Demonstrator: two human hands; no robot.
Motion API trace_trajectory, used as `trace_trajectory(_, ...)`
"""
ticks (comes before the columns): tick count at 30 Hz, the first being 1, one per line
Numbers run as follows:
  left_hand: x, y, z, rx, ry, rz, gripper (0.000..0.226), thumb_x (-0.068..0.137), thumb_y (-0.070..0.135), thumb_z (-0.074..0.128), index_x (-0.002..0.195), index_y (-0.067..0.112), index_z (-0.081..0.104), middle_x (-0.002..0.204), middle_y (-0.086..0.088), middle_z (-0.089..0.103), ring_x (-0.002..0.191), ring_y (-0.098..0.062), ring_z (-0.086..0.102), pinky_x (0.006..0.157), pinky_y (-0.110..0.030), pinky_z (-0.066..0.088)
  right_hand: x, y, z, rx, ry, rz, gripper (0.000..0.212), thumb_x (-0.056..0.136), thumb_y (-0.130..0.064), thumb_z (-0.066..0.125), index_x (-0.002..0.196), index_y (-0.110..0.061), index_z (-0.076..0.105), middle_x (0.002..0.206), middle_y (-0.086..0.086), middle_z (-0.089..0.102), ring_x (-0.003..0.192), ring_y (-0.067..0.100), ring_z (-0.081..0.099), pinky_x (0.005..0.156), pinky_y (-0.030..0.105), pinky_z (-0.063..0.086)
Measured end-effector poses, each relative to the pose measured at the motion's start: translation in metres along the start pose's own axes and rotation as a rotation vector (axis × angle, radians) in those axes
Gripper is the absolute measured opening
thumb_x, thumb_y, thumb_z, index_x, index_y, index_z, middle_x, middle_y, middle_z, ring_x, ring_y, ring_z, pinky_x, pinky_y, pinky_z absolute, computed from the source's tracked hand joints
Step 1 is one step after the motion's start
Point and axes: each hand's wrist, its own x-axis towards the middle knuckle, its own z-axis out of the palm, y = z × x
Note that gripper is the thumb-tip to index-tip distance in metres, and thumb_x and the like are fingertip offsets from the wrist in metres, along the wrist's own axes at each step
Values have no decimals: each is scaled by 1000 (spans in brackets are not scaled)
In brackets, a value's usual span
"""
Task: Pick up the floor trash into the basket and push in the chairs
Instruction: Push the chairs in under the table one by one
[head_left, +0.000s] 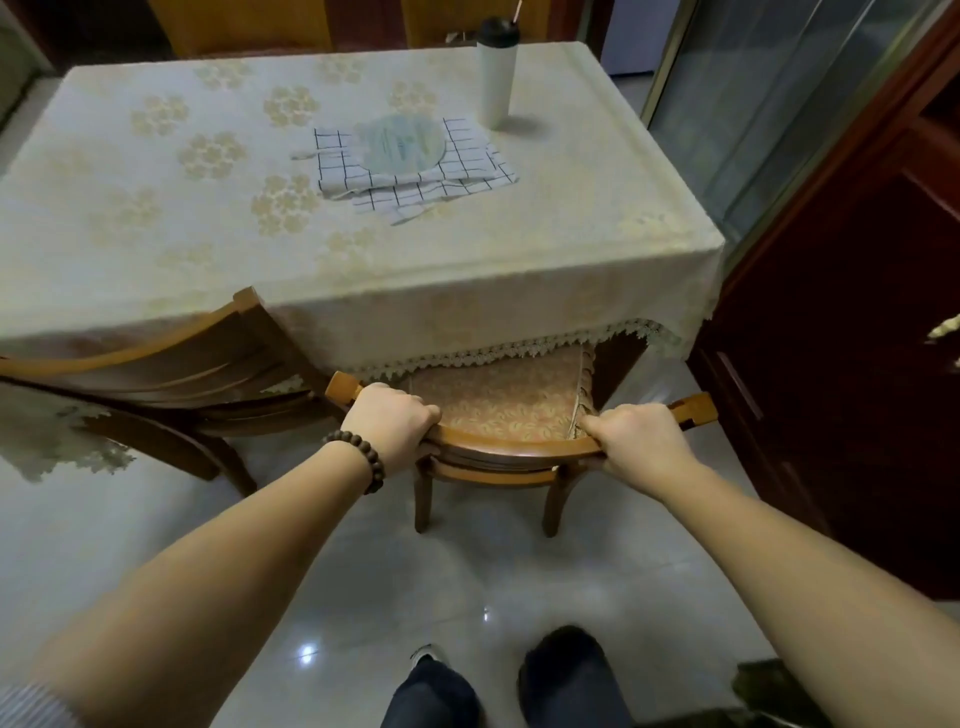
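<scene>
We're gripping the curved back rail of the wooden chair with the patterned cushion (511, 415), left hand (392, 423) and right hand (636, 441) both wrapped around it. Its seat is sitting partway under the cream-clothed tabletop (156, 249), so we're probably mid-push. Second wooden chair (171, 364) is looking angled out; no trash or basket showing.

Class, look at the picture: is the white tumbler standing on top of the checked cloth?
No. The white tumbler stands on the tablecloth itself, just beyond the checked cloth.
</scene>
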Motion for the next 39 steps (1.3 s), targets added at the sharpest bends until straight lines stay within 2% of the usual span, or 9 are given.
trace_trajectory(2, 11, 11, -4, -8, -5, -26, 25, 91, 44, 48, 100, 23, 57, 92, 3, 65, 89, -21, 63, 75, -32, 43, 3, 22, 5, 18, -33, -35, 32, 75, -51, 67, 84, -21, 62, 73, 0, 65, 70, 23, 65, 53, 28, 36)
trace_trajectory(5, 32, 29, -13, -28, 7, -77, 22, 90, 40, 48, 97, 21, 57, 90, 2, 65, 88, -23, 63, 74, -33, 43, 10, 60, 12, -18, -42, -69, 33, 70, -53, 71, 77, -22, 60, 69, -2, 64, 65, 21, 64, 48, 29, 41)
trace_trajectory(8, 55, 53, -23, -56, 3, -148, 22, 90, 41, 48, 95, 22, 56, 89, 3, 65, 88, -23, 64, 73, -33, 43, 15, 103, 23, 27, -72, -156, 33, 82, -53, 58, 90, -21, 58, 85, 0, 66, 81, 23, 64, 56, 29, 38)
trace_trajectory(14, 97, 101, -33, -97, -19, -268, 17, 91, 40, 49, 96, 25, 55, 91, 4, 65, 90, -21, 64, 76, -33, 45, 25, 172, 38, 66, -94, -265, 32, 86, -51, 52, 97, -21, 55, 93, 0, 64, 90, 24, 62, 61, 30, 37)
trace_trajectory(16, 108, 110, -39, -117, -9, -304, 19, 90, 42, 48, 96, 25, 56, 92, 4, 65, 91, -21, 63, 77, -32, 45, 31, 190, 41, 58, -63, -300, 31, 82, -50, 60, 91, -20, 57, 85, 0, 64, 82, 24, 63, 59, 30, 37)
trace_trajectory(19, 122, 123, -45, -119, -11, -333, 23, 91, 45, 46, 97, 25, 56, 94, 4, 65, 94, -20, 63, 77, -32, 43, 37, 212, 49, 17, -24, -339, 36, 62, -46, 80, 66, -20, 55, 57, 0, 59, 52, 24, 59, 44, 27, 35)
trace_trajectory(24, 143, 123, -50, -130, -4, -352, 22, 91, 45, 46, 97, 27, 57, 94, 5, 64, 94, -20, 62, 76, -32, 42, 55, 233, 54, 17, 33, -341, 38, 50, -34, 86, 57, -19, 52, 48, 0, 52, 41, 24, 53, 43, 26, 21)
trace_trajectory(32, 161, 70, -54, -88, -93, -383, 23, 90, 46, 48, 100, 27, 56, 100, 6, 63, 100, -19, 60, 81, -32, 40, 102, 220, 59, 103, 41, -356, 30, 83, -47, 59, 95, -19, 56, 89, 2, 65, 86, 27, 63, 61, 31, 34)
trace_trajectory(39, 180, 16, -46, -94, -128, -366, 24, 89, 49, 51, 101, 28, 54, 101, 7, 62, 95, -17, 59, 84, -34, 45, 144, 209, 45, 61, -22, -310, 27, 88, -47, 53, 98, -22, 50, 92, -2, 61, 86, 22, 59, 61, 31, 34)
